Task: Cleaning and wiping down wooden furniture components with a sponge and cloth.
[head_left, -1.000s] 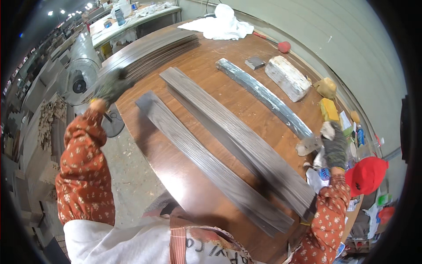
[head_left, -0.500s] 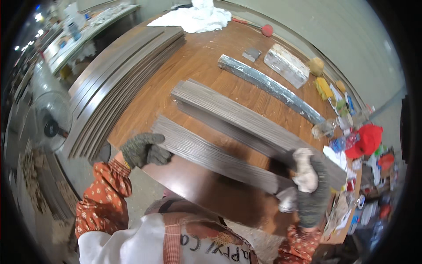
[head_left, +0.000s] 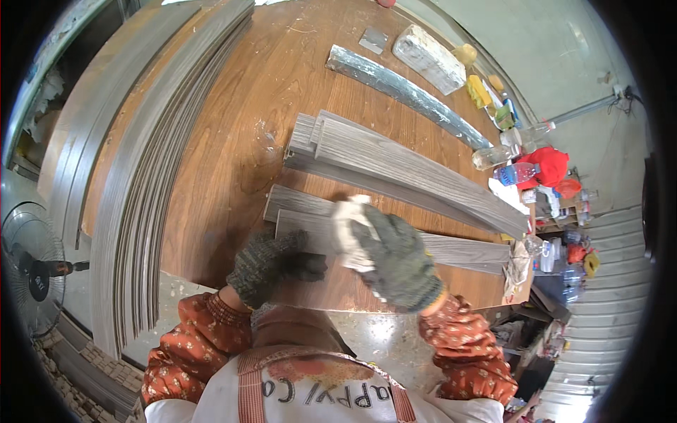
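My right hand [head_left: 398, 264], in a dark grey-green knitted glove, is closed on a crumpled white cloth [head_left: 352, 229]. It presses the cloth over a wood-grain grey plank [head_left: 307, 222] at the table's near edge. My left hand [head_left: 275, 268], gloved alike, grips that plank's near edge close to its left end. Another grey plank [head_left: 469, 252] lies partly underneath, its middle hidden by my right hand. Just beyond, a small pile of grey planks [head_left: 402, 166] runs diagonally, its top one slightly shifted. Both my forearms wear orange flowered sleeves.
On the brown wooden table [head_left: 233, 148], tall stacks of grey planks [head_left: 141, 190] stand at left. A metal-coloured bar [head_left: 409, 92] and a whitish block [head_left: 429, 58] lie behind. Bottles [head_left: 515, 173] and a red cloth item [head_left: 546, 167] crowd the right. A fan [head_left: 32, 264] stands at far left.
My right hand with the cloth has moved left from the planks' right end. My left hand has closed on a plank at the near edge. The view has shifted.
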Tool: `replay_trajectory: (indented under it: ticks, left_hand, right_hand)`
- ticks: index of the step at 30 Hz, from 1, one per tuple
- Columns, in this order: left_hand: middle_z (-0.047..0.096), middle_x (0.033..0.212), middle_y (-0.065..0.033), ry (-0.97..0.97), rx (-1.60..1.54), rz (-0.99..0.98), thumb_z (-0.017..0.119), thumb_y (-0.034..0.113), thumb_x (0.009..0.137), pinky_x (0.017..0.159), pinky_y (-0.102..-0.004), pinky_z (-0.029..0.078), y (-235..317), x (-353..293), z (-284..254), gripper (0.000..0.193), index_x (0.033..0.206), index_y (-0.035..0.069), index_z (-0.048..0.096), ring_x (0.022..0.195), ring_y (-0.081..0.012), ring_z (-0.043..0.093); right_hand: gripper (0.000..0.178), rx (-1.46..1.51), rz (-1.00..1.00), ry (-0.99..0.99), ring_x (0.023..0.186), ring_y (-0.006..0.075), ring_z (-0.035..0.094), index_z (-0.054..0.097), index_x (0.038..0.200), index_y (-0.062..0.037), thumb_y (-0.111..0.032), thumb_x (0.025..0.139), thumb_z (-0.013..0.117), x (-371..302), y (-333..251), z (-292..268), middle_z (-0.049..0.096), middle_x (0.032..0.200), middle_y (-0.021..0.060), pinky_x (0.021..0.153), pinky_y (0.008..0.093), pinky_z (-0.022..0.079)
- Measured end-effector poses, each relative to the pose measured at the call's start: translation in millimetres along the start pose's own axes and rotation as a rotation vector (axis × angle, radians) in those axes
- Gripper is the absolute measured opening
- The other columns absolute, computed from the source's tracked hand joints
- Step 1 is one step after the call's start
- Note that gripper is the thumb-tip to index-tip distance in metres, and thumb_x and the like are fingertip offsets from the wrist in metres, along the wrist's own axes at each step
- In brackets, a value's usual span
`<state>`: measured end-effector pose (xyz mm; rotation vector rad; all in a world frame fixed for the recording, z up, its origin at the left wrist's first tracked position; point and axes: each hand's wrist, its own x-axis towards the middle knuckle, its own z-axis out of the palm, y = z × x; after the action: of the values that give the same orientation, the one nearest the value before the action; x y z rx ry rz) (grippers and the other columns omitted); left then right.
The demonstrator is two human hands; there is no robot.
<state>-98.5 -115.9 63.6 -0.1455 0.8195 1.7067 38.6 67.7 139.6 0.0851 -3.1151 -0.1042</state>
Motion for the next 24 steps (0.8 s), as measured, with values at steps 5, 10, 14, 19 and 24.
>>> replay_trajectory:
  ticks: [5, 10, 14, 19, 24]
  left_hand:
    - [0.067, 0.093, -0.0187, -0.090, -0.023, 0.042, 0.061, 0.019, 0.091, 0.071, -0.0407, 0.060, -2, -2, 1, 0.032, 0.111, -0.005, 0.057, 0.079, -0.0299, 0.069]
    - [0.065, 0.099, -0.0215, -0.154, -0.100, 0.080, 0.060, 0.017, 0.092, 0.072, -0.0422, 0.061, -15, 1, -12, 0.036, 0.119, -0.005, 0.050, 0.083, -0.0306, 0.069]
    - [0.061, 0.108, -0.0221, -0.087, 0.304, 0.336, 0.058, 0.020, 0.094, 0.074, -0.0445, 0.060, -25, 1, -17, 0.036, 0.118, -0.005, 0.049, 0.088, -0.0338, 0.068]
    - [0.059, 0.098, -0.0196, -0.148, -0.006, 0.088, 0.055, 0.019, 0.095, 0.076, -0.0473, 0.059, -8, -3, 1, 0.034, 0.117, -0.006, 0.048, 0.089, -0.0361, 0.067]
    - [0.059, 0.100, -0.0212, -0.212, -0.009, 0.124, 0.055, 0.017, 0.096, 0.082, -0.0484, 0.057, -19, 5, -17, 0.031, 0.115, -0.006, 0.049, 0.093, -0.0377, 0.066]
  right_hand:
    - [0.079, -0.042, 0.240, -0.149, 0.111, 0.0352, 0.048, 0.040, 0.137, -0.0026, -0.035, 0.073, 0.073, -42, 20, -2, 0.041, 0.137, 0.0182, 0.095, 0.0450, 0.041]
    - [0.078, -0.022, 0.128, -0.114, 0.124, 0.0378, 0.044, 0.032, 0.142, 0.0019, -0.031, 0.080, 0.066, 26, -33, 2, 0.044, 0.134, 0.0242, 0.105, 0.0476, 0.034]
    - [0.075, -0.089, 0.051, -0.228, 0.123, 0.0367, 0.045, 0.035, 0.141, 0.0019, -0.030, 0.080, 0.064, 31, -29, 2, 0.043, 0.135, 0.0237, 0.104, 0.0475, 0.034]
    - [0.075, -0.303, 0.346, -0.212, 0.101, 0.0364, 0.052, 0.038, 0.139, 0.0003, -0.023, 0.074, 0.066, -54, 19, 3, 0.043, 0.137, 0.0222, 0.086, 0.0477, 0.043]
    - [0.074, -0.251, 0.042, -0.094, 0.105, 0.0346, 0.051, 0.041, 0.137, -0.0009, -0.021, 0.071, 0.066, 38, -34, 0, 0.042, 0.137, 0.0235, 0.084, 0.0459, 0.047]
